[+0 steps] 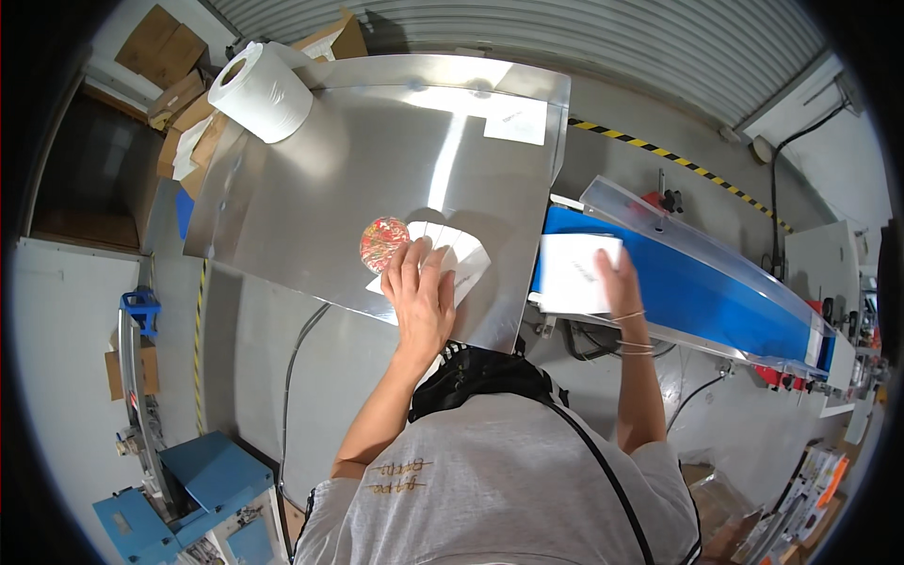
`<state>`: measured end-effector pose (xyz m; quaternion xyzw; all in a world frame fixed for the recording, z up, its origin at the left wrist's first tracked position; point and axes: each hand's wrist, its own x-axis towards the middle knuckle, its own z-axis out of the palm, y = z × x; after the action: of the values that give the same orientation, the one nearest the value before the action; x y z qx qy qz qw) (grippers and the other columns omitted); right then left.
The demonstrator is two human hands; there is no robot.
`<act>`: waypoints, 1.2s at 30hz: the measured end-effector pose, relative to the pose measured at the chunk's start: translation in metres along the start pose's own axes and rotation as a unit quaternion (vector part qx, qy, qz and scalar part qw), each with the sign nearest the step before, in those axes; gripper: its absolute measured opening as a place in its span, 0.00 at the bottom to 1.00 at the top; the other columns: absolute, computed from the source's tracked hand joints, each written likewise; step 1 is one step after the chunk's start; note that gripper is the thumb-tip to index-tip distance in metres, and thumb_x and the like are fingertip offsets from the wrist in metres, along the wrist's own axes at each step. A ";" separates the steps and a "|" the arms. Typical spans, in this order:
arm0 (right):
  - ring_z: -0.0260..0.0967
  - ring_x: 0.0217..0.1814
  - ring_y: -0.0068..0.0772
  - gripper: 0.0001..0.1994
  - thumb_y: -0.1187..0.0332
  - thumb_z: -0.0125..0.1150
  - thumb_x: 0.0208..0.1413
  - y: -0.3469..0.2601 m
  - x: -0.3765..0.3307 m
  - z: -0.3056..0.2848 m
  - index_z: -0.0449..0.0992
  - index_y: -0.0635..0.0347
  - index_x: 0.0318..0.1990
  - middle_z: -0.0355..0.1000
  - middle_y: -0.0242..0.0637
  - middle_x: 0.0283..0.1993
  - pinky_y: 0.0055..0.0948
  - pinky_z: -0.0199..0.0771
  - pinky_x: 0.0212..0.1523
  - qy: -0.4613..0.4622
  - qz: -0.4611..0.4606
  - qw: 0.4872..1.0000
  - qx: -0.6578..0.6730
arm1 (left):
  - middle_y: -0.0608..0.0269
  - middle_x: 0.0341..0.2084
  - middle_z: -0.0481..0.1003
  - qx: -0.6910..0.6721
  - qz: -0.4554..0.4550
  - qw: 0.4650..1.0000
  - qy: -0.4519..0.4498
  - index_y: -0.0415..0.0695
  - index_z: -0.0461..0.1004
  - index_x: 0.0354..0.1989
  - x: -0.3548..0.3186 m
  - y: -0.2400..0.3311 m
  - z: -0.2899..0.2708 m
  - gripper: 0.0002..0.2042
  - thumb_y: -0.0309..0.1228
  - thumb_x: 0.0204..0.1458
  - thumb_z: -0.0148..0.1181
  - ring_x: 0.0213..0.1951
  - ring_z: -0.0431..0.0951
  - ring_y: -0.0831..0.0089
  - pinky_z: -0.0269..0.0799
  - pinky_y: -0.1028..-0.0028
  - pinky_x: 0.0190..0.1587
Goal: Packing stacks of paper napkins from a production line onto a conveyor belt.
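On the metal table, my left hand point(421, 287) lies over several fanned-out white cards point(468, 256), its fingers stretched out and touching them. Beside those fingers is a round disc point(384, 244) with a red and yellow pattern, partly covering the cards' left side. Over the near end of the blue conveyor belt point(697, 291), my right hand point(619, 284) grips a squarish white card point(573, 273) by its right edge. That hand is blurred by motion, and some of its fingers are hidden.
A large white roll point(261, 92) stands at the table's far left corner. One white sheet point(515, 121) lies at the far right of the metal table point(377, 141). A clear guard point(678, 221) runs along the conveyor's far side. Cardboard boxes point(160, 49) are stacked behind the roll.
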<state>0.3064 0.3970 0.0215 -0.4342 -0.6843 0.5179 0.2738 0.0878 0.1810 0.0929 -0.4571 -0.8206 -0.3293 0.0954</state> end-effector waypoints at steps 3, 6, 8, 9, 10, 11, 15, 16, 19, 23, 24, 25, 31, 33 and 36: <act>0.68 0.39 0.33 0.14 0.61 0.58 0.58 0.026 0.002 -0.050 0.72 0.63 0.45 0.72 0.42 0.38 0.30 0.68 0.43 0.105 0.103 0.980 -0.132 | 0.55 0.54 0.67 0.021 0.031 0.999 -0.009 0.43 0.76 0.43 -0.002 -0.005 0.001 0.14 0.24 0.45 0.63 0.58 0.62 0.54 0.51 0.55 0.60; 0.68 0.47 0.42 0.19 0.64 0.63 0.52 0.031 -0.008 -0.054 0.70 0.61 0.50 0.71 0.46 0.44 0.35 0.67 0.48 0.336 -0.042 0.730 -0.593 | 0.57 0.53 0.68 0.007 0.038 0.999 0.001 0.43 0.77 0.43 -0.002 -0.003 0.002 0.14 0.22 0.45 0.62 0.57 0.64 0.54 0.54 0.55 0.59; 0.65 0.54 0.46 0.27 0.67 0.68 0.46 -0.003 -0.006 -0.043 0.66 0.61 0.55 0.70 0.45 0.49 0.39 0.64 0.54 0.267 -0.147 0.819 -0.485 | 0.56 0.52 0.69 0.006 0.046 0.999 0.012 0.43 0.77 0.42 -0.003 -0.005 0.001 0.13 0.22 0.45 0.62 0.57 0.64 0.54 0.55 0.56 0.59; 0.68 0.49 0.44 0.28 0.68 0.69 0.45 0.001 0.001 -0.035 0.66 0.58 0.56 0.71 0.44 0.48 0.37 0.68 0.49 0.184 -0.231 0.873 -0.387 | 0.56 0.52 0.69 0.002 0.049 0.999 0.010 0.43 0.77 0.42 -0.004 -0.005 0.002 0.13 0.22 0.45 0.62 0.57 0.64 0.54 0.55 0.56 0.59; 0.71 0.44 0.39 0.26 0.70 0.68 0.46 -0.003 0.002 -0.016 0.69 0.55 0.55 0.72 0.42 0.47 0.32 0.73 0.42 0.067 -0.223 0.947 -0.220 | 0.56 0.52 0.69 0.004 0.050 0.999 0.008 0.43 0.78 0.41 -0.003 -0.005 0.002 0.13 0.22 0.45 0.63 0.56 0.65 0.54 0.55 0.56 0.59; 0.73 0.41 0.33 0.24 0.72 0.68 0.46 -0.043 -0.003 0.011 0.71 0.53 0.53 0.73 0.39 0.46 0.28 0.75 0.38 -0.022 -0.126 0.982 -0.141 | 0.57 0.52 0.69 0.010 0.048 0.999 0.008 0.42 0.78 0.40 -0.004 -0.007 0.002 0.12 0.22 0.45 0.63 0.56 0.65 0.54 0.55 0.56 0.59; 0.69 0.47 0.28 0.25 0.72 0.68 0.47 -0.068 -0.001 0.076 0.69 0.56 0.54 0.70 0.33 0.51 0.27 0.73 0.45 -0.236 -0.144 0.960 -0.035 | 0.57 0.52 0.69 0.003 0.054 0.998 0.005 0.43 0.79 0.39 -0.002 -0.005 0.001 0.11 0.22 0.44 0.63 0.56 0.65 0.54 0.55 0.56 0.59; 0.69 0.47 0.28 0.25 0.72 0.68 0.47 -0.072 0.001 0.085 0.69 0.56 0.54 0.70 0.33 0.51 0.27 0.73 0.45 -0.235 -0.146 0.960 -0.034 | 0.57 0.52 0.69 -0.004 0.056 0.998 0.001 0.43 0.79 0.39 -0.002 -0.004 0.001 0.11 0.22 0.44 0.64 0.56 0.65 0.54 0.55 0.56 0.58; 0.68 0.46 0.27 0.24 0.74 0.67 0.46 -0.081 0.007 0.102 0.69 0.57 0.53 0.70 0.32 0.50 0.27 0.73 0.43 -0.283 -0.157 0.946 0.021 | 0.58 0.52 0.69 -0.013 0.057 0.998 -0.001 0.45 0.80 0.38 -0.002 -0.005 -0.001 0.12 0.22 0.43 0.64 0.56 0.64 0.55 0.55 0.56 0.58; 0.68 0.45 0.26 0.23 0.74 0.67 0.46 -0.088 0.013 0.107 0.69 0.58 0.52 0.70 0.31 0.49 0.26 0.73 0.42 -0.324 -0.142 0.935 0.040 | 0.58 0.53 0.68 -0.013 0.063 0.998 -0.011 0.47 0.81 0.38 -0.003 -0.007 -0.004 0.12 0.23 0.43 0.64 0.57 0.63 0.54 0.55 0.55 0.58; 0.68 0.45 0.25 0.23 0.74 0.67 0.46 -0.086 0.015 0.107 0.70 0.58 0.51 0.70 0.30 0.48 0.26 0.73 0.42 -0.333 -0.135 0.932 0.040 | 0.58 0.53 0.68 -0.011 0.067 0.998 -0.016 0.48 0.81 0.38 -0.003 -0.008 -0.004 0.12 0.23 0.43 0.64 0.58 0.63 0.54 0.55 0.55 0.58; 0.68 0.45 0.25 0.22 0.73 0.68 0.46 -0.086 0.017 0.107 0.70 0.58 0.50 0.70 0.30 0.47 0.26 0.72 0.42 -0.342 -0.128 0.930 0.040 | 0.58 0.53 0.68 -0.011 0.067 0.998 -0.016 0.48 0.81 0.38 -0.003 -0.008 -0.004 0.12 0.23 0.43 0.64 0.58 0.63 0.54 0.55 0.55 0.58; 0.67 0.49 0.29 0.17 0.74 0.68 0.44 -0.081 0.023 0.106 0.73 0.59 0.44 0.69 0.33 0.48 0.29 0.70 0.49 -0.347 -0.212 0.913 -0.024 | 0.56 0.54 0.67 -0.039 0.060 0.997 -0.019 0.45 0.81 0.36 0.002 -0.004 -0.007 0.08 0.27 0.45 0.65 0.59 0.61 0.53 0.51 0.52 0.59; 0.67 0.51 0.33 0.15 0.75 0.68 0.42 -0.076 0.015 0.095 0.74 0.61 0.40 0.68 0.36 0.49 0.31 0.69 0.52 -0.317 -0.270 0.909 -0.027 | 0.53 0.54 0.67 -0.013 0.035 0.999 0.002 0.42 0.79 0.35 0.002 -0.009 -0.006 0.08 0.28 0.46 0.65 0.60 0.61 0.52 0.49 0.52 0.60; 0.67 0.44 0.20 0.15 0.67 0.63 0.55 -0.028 0.005 0.067 0.69 0.61 0.47 0.70 0.31 0.46 0.24 0.71 0.44 -0.251 0.004 0.959 0.129 | 0.51 0.54 0.67 0.005 -0.005 1.000 0.025 0.40 0.78 0.35 0.004 -0.012 -0.001 0.09 0.27 0.46 0.64 0.60 0.61 0.52 0.49 0.52 0.60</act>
<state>0.2395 0.3674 0.0269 -0.2537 -0.6569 0.6952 0.1444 0.0755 0.1792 0.0902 -0.4440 -0.8219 -0.3375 0.1164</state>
